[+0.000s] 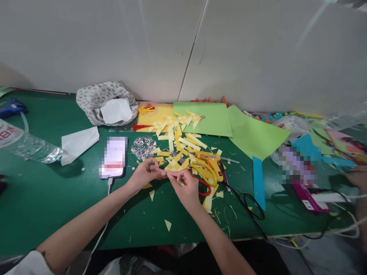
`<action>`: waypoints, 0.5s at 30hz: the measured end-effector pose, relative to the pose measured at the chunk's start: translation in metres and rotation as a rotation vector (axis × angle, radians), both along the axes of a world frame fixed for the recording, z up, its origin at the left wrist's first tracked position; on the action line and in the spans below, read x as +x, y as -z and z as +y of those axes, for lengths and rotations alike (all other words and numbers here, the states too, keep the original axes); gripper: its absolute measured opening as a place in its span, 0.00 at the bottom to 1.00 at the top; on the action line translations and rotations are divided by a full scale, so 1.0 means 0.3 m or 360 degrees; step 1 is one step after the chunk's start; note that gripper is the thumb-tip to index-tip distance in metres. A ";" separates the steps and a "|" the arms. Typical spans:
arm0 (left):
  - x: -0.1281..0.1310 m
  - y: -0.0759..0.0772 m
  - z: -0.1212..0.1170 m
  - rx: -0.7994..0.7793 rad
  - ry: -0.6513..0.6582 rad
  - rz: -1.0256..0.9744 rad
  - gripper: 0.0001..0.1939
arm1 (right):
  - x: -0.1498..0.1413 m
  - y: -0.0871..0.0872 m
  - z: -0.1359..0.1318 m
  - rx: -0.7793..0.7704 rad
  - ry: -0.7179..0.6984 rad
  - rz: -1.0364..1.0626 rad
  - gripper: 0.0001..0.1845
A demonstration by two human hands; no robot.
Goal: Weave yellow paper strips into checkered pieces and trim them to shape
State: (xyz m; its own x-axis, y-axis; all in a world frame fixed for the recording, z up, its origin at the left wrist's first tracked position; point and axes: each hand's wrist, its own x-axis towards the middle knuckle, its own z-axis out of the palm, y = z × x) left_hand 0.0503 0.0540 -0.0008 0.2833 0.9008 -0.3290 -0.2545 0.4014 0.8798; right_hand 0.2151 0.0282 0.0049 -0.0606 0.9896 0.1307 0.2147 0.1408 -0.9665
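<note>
Forearms [94,215], cropped below; left hand [143,174] and right hand [187,190], fingertips pressed together, pinch woven yellow paper [174,165] above the green table [137,225], contact obscured; red handle [209,188] partly hidden.

We face a green tabletop [34,202]. Behind it we see a pale grey panelled wall [86,46], split by a dark slanting seam [191,53] and streaked with soft light [312,25]. Below the tabletop's right front edge lies grey floor [323,259], perhaps concrete.
</note>
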 end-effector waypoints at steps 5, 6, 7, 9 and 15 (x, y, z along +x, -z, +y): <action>0.001 0.001 0.001 -0.0005 -0.0003 0.0007 0.20 | -0.002 0.005 -0.002 0.0010 0.0006 -0.0001 0.16; 0.001 0.000 0.001 -0.0002 -0.0004 0.0007 0.20 | -0.002 0.006 -0.002 0.0016 0.0007 -0.0001 0.16; 0.001 -0.001 0.001 0.0001 -0.0004 0.0007 0.20 | -0.002 0.008 -0.003 0.0019 0.0008 -0.0001 0.16; 0.001 -0.004 0.001 0.0005 -0.0005 0.0005 0.20 | -0.002 0.011 -0.003 0.0019 0.0015 0.0001 0.16; -0.001 -0.003 0.001 0.0014 -0.0008 -0.0013 0.20 | -0.001 0.015 -0.001 0.0029 0.0007 0.0019 0.16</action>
State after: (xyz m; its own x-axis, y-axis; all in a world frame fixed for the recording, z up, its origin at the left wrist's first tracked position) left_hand 0.0500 0.0542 0.0000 0.2816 0.9049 -0.3191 -0.2635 0.3927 0.8811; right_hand 0.2147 0.0278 0.0004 -0.0548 0.9873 0.1493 0.2040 0.1574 -0.9662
